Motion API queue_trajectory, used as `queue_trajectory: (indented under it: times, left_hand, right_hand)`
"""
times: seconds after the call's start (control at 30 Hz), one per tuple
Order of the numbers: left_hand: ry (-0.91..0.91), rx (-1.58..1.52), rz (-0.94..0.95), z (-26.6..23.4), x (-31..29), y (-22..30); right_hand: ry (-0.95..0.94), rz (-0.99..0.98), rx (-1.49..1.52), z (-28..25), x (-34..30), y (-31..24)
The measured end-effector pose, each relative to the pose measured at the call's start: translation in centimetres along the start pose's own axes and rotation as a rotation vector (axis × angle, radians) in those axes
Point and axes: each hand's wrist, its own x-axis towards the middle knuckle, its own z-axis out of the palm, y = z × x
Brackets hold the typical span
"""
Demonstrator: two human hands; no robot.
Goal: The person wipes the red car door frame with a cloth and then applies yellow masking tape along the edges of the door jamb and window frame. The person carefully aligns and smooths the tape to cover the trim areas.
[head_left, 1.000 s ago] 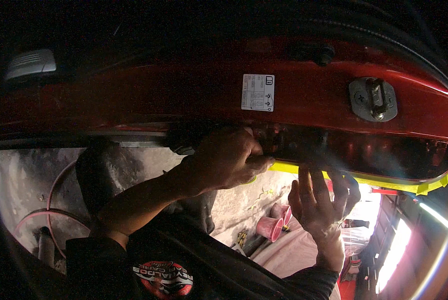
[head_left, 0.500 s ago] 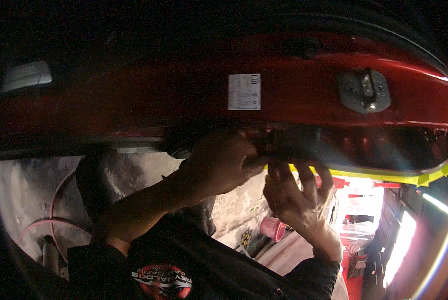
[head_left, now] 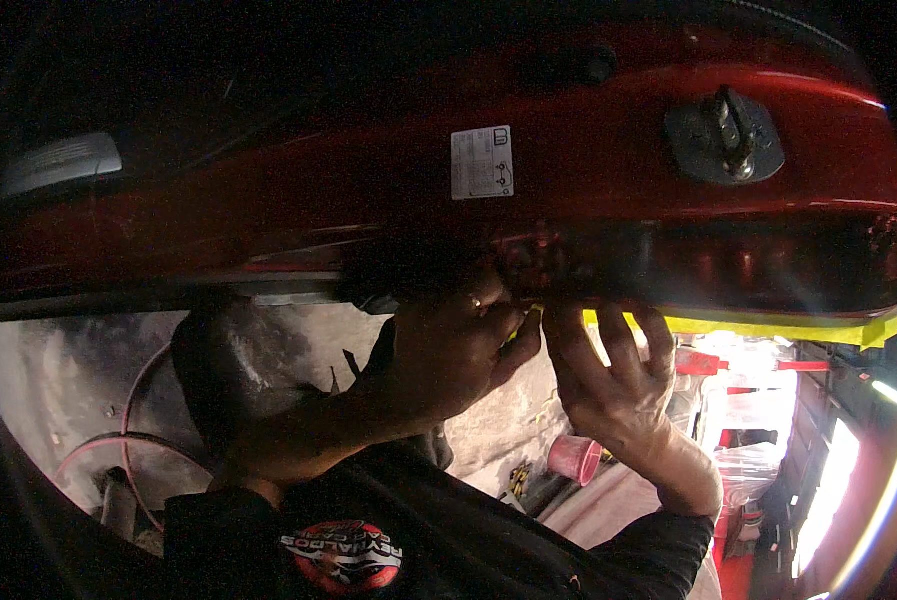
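Note:
A red car body panel (head_left: pixel 609 180) stretches across the upper view, with a strip of yellow masking tape (head_left: pixel 769 328) along its lower edge at the right. My left hand (head_left: pixel 459 350) is closed at that edge, a bit of yellow tape showing by its thumb and fingertips. Beside it, nearly touching, my right hand (head_left: pixel 614 375) has its fingers raised and apart, their tips against the taped edge. Deep shadow hides the panel just above my left hand.
A metal door striker (head_left: pixel 734 140) and a white label (head_left: pixel 483 162) are on the panel. Below lie a pink bucket (head_left: pixel 575 459) and a looped reddish hose (head_left: pixel 134 430) on the stained floor (head_left: pixel 49 370). Bright light comes from the right.
The panel has shifted slightly upward in view, and the bucket and floor have moved right. My left thumb has come up beside my right fingers, with yellow tape now showing at its tip.

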Motion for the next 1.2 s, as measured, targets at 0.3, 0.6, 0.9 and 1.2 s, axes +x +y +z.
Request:
queue_trajectory:
  times: [0.3, 0.6, 0.9, 1.2]
  left_hand:
    - [-0.336, -0.234, -0.442, -5.3, -7.9, -8.6]
    - [-0.78, -0.993, -0.483, -5.9, -8.5, -4.5]
    - [-0.541, -0.335, -0.046, -2.0, -7.2, -3.6]
    - [-0.294, 0.209, 0.041, -3.0, -4.5, -0.1]
  right_hand:
    - [0.034, 0.052, 0.074, -0.8, 0.3, -1.6]
    - [0.167, 0.706, 1.06, 1.3, -4.2, -8.5]
    - [-0.036, 1.077, 2.123, 4.6, -9.3, -12.8]
    - [0.023, 1.199, 2.306, 7.1, -16.3, -15.4]
